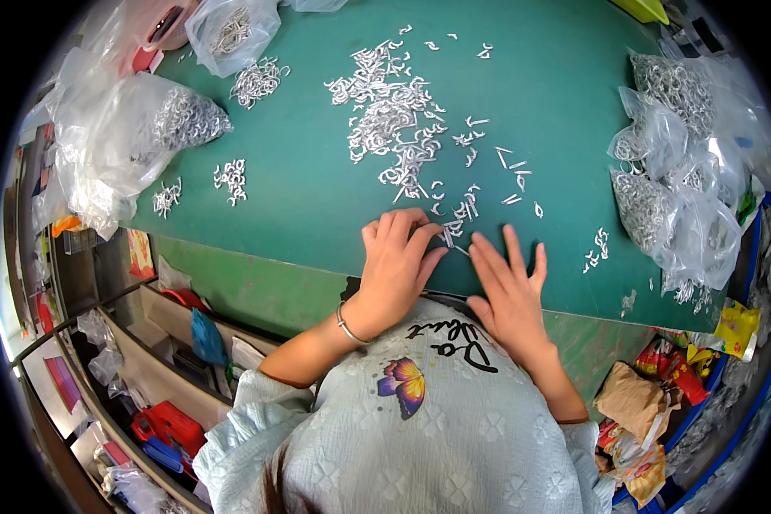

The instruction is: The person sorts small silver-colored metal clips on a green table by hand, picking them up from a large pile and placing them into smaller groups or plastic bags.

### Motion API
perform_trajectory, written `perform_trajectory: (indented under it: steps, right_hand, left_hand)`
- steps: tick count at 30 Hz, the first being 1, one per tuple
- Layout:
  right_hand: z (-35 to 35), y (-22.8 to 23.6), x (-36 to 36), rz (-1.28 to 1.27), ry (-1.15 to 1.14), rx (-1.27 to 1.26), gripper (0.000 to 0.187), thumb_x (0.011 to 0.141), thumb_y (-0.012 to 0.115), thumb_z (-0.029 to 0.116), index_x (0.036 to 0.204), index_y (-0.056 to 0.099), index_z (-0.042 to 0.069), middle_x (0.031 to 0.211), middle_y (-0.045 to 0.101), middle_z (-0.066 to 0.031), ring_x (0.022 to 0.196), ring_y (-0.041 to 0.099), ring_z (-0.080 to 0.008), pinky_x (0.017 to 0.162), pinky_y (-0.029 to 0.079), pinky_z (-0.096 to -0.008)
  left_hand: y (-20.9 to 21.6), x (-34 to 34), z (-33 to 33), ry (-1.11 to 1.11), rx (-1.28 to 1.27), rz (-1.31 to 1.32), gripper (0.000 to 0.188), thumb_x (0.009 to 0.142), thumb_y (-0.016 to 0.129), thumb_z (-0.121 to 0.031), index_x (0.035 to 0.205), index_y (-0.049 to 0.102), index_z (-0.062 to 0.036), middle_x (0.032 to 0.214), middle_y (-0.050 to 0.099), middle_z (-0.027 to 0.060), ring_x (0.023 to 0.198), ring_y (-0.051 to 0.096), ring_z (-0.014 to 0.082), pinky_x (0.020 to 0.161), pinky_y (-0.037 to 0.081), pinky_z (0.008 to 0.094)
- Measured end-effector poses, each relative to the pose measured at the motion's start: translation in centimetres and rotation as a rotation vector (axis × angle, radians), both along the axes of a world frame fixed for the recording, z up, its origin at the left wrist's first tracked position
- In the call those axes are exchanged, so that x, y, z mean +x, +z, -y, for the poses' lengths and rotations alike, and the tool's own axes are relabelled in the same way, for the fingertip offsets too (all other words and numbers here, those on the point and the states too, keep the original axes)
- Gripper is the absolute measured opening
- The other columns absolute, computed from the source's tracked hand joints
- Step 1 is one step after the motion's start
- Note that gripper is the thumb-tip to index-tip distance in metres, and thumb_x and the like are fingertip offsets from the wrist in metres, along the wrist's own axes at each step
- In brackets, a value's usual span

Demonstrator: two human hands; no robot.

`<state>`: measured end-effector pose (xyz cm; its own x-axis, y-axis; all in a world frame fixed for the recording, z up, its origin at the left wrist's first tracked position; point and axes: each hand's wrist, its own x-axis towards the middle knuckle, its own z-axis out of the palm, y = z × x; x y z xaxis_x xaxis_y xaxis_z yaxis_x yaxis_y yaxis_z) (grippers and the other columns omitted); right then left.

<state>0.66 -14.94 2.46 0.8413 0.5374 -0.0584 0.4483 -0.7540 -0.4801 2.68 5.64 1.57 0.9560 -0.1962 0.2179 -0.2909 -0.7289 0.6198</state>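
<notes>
My left hand [396, 257], with a bracelet at the wrist, is bent over the table edge with its fingers curled. Its thumb and index tips come close together beside a small cluster of silver metal pieces [452, 230]; whether a piece sits between them is too small to make out. Just right of that cluster is my right hand [512, 287], fingers stretched and apart, the fingertips on or just above the table. A thin silver pin [458, 249] lies between the two hands. Beyond them spreads a large heap of small curved silver pieces [394, 120].
The green tabletop [291, 188] carries smaller piles, including some rings [259, 81] at far left. Clear plastic bags of metal parts stand left [188, 120] and right [647, 206]. Below left is a shelf [167, 334]; snack packages [681, 368] lie below right.
</notes>
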Motion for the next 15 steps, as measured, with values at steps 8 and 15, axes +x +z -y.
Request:
perform_trajectory:
  steps: [8,15]
  right_hand:
    - [0.4,1.0,0.8,0.028,-0.071,-0.108,0.055,0.083,0.067,0.023,0.135,0.055,0.008,0.148,0.043,-0.0024,0.145,0.026,-0.0335,0.108,0.012,-0.0696]
    - [-1.2,0.6,1.6,0.027,0.052,-0.003,0.059,0.083,0.066,0.021,0.139,0.05,0.011,0.148,0.044,-0.0026,0.144,0.027,-0.0333,0.109,0.013,-0.0678]
  left_hand:
    - [-0.4,-0.2,-0.4,0.004,-0.003,0.007,0.035,0.077,0.075,-0.011,0.109,0.063,-0.0072,0.109,0.055,0.0068,0.103,0.051,0.0257,0.085,0.035,0.0397]
    - [-0.8,0.6,0.3,-0.048,0.046,0.048,0.035,0.08,0.071,-0.006,0.114,0.063,-0.0072,0.108,0.056,0.0066,0.102,0.051,0.0255,0.085,0.036,0.0399]
